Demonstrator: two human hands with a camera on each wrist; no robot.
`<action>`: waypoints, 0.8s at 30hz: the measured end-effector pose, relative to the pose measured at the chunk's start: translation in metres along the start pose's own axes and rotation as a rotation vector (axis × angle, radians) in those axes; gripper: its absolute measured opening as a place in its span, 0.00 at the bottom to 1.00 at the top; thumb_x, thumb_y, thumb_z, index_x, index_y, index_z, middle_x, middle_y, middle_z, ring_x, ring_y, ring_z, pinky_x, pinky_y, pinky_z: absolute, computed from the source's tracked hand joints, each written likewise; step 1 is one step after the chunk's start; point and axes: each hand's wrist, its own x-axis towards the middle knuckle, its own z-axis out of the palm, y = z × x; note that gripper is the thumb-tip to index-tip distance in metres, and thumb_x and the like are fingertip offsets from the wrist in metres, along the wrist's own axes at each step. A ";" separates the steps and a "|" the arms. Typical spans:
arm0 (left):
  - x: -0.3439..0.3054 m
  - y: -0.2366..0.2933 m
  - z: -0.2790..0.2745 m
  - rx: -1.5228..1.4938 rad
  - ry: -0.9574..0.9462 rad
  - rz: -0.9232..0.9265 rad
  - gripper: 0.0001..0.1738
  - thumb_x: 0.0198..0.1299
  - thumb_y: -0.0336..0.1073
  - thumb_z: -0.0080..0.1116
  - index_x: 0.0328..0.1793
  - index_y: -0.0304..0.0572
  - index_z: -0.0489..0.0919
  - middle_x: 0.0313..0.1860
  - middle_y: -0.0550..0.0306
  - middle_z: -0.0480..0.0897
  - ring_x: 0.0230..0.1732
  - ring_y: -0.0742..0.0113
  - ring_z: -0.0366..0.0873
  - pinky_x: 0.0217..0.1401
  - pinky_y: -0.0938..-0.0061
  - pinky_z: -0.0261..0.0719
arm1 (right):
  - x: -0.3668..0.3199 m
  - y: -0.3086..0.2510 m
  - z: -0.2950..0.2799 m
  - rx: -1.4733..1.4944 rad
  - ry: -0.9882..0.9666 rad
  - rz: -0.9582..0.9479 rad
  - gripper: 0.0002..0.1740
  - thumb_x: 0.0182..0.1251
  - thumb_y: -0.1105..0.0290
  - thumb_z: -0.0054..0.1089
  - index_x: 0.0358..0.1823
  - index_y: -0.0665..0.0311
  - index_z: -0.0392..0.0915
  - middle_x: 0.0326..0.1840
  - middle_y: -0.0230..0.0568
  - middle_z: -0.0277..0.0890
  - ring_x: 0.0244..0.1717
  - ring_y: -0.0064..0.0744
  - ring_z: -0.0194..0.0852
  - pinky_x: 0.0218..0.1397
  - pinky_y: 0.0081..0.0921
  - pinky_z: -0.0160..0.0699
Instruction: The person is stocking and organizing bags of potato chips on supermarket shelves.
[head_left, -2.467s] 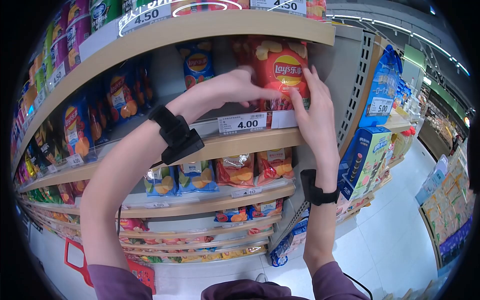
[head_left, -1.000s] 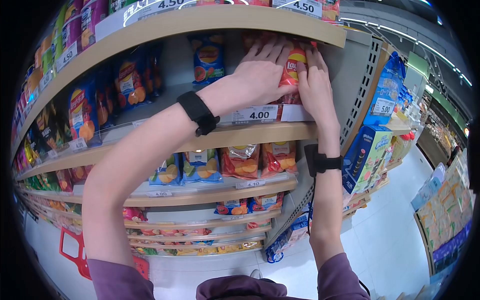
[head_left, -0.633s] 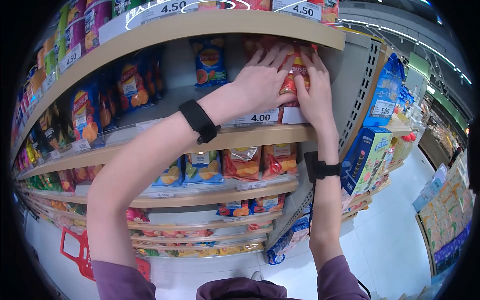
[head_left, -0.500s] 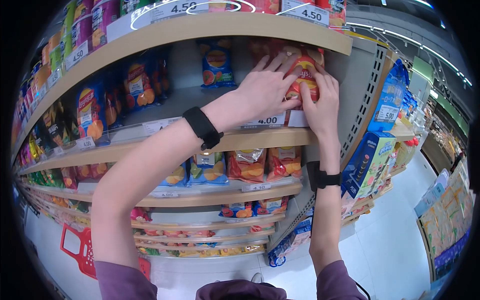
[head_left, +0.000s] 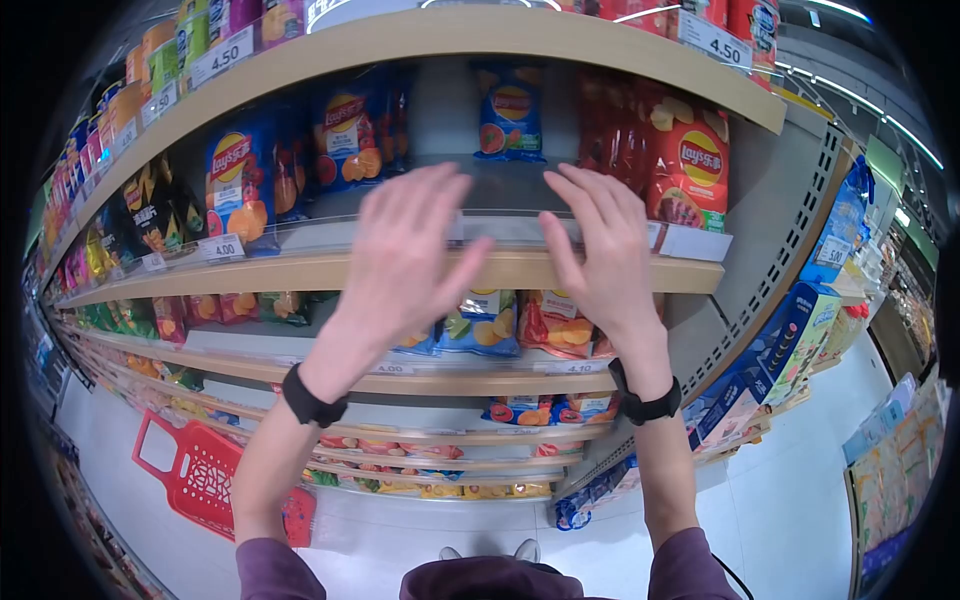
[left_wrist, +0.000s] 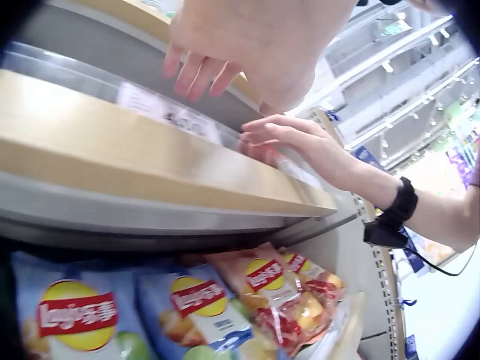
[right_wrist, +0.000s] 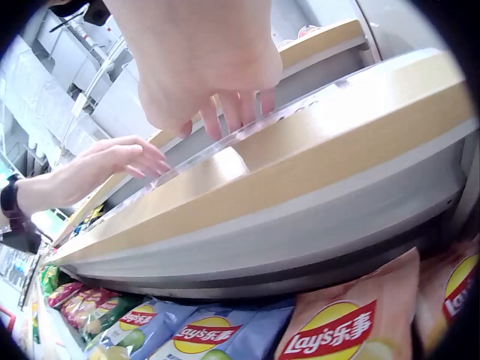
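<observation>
Both hands hover in front of the shelf edge with nothing held. The left hand has its fingers spread and slightly bent, blurred by motion. The right hand is likewise empty, fingers extended, just left of a red chip bag that stands upright at the shelf's right end. A single blue bag stands further back between the hands. In the left wrist view the left hand and right hand are near the shelf edge; the right wrist view shows the right hand and left hand there too.
More blue bags line the shelf to the left. Lower shelves hold other bags. A shelf board runs above. On the floor at lower left stands a red basket; boxes stand at right.
Both hands have let go of the red bag and drawn back from it, the left one moving well to the left. The head view has shifted, so the shelf appears further right.
</observation>
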 end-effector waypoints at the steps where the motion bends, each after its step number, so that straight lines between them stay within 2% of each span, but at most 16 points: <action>1: -0.009 -0.018 -0.006 0.035 0.005 -0.058 0.28 0.61 0.41 0.62 0.63 0.33 0.73 0.64 0.43 0.75 0.64 0.46 0.72 0.68 0.56 0.66 | 0.002 -0.006 0.007 0.022 0.009 0.016 0.16 0.64 0.66 0.62 0.51 0.65 0.80 0.51 0.45 0.79 0.54 0.44 0.75 0.63 0.41 0.66; 4: -0.037 -0.060 -0.015 -0.006 0.025 -0.205 0.25 0.63 0.40 0.60 0.63 0.34 0.73 0.61 0.44 0.76 0.62 0.45 0.72 0.68 0.55 0.65 | 0.000 -0.017 0.025 0.009 -0.135 0.101 0.12 0.66 0.65 0.61 0.45 0.65 0.82 0.42 0.42 0.81 0.47 0.42 0.75 0.60 0.39 0.65; 7: -0.061 -0.082 -0.017 0.065 -0.047 -0.127 0.23 0.64 0.39 0.58 0.62 0.35 0.73 0.56 0.45 0.77 0.60 0.45 0.71 0.68 0.55 0.65 | -0.002 -0.023 0.038 -0.018 -0.004 0.145 0.10 0.67 0.65 0.60 0.39 0.64 0.82 0.36 0.39 0.80 0.42 0.40 0.75 0.58 0.37 0.63; 8: -0.063 -0.083 -0.015 0.074 0.005 -0.089 0.22 0.63 0.39 0.59 0.60 0.35 0.74 0.52 0.46 0.77 0.57 0.46 0.71 0.66 0.56 0.64 | -0.004 -0.024 0.041 -0.021 0.022 0.145 0.09 0.67 0.66 0.60 0.39 0.64 0.82 0.36 0.38 0.80 0.43 0.40 0.75 0.59 0.37 0.62; 12: -0.063 -0.083 -0.008 0.003 0.085 -0.133 0.19 0.60 0.41 0.61 0.51 0.34 0.76 0.45 0.48 0.77 0.50 0.49 0.71 0.59 0.58 0.66 | -0.007 -0.025 0.046 -0.045 0.088 0.134 0.08 0.67 0.67 0.58 0.37 0.63 0.81 0.35 0.38 0.79 0.43 0.40 0.74 0.59 0.36 0.62; 24: -0.066 -0.081 0.005 -0.047 0.239 -0.165 0.14 0.62 0.38 0.60 0.47 0.35 0.77 0.41 0.50 0.77 0.48 0.51 0.72 0.59 0.60 0.65 | -0.012 -0.023 0.052 -0.117 0.120 0.131 0.09 0.70 0.69 0.53 0.33 0.63 0.79 0.32 0.37 0.77 0.41 0.41 0.72 0.57 0.36 0.63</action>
